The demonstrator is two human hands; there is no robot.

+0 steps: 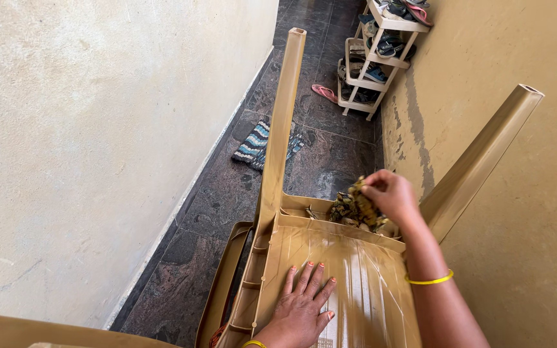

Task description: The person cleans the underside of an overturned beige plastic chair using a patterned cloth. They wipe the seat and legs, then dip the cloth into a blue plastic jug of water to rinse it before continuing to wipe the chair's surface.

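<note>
I see my left hand (302,308) pressed flat, fingers spread, on the underside of the upturned tan plastic chair (356,270), gripping nothing. My right hand (389,194) is closed around a crumpled dark patterned cloth (354,207), held against the chair's far edge between its two raised legs. Beyond, a white shoe rack (375,58) stands against the wall.

Left hand (299,308) flat on upturned chair (356,270); right hand (391,196) gripping, perhaps, a cloth (352,207).
</note>
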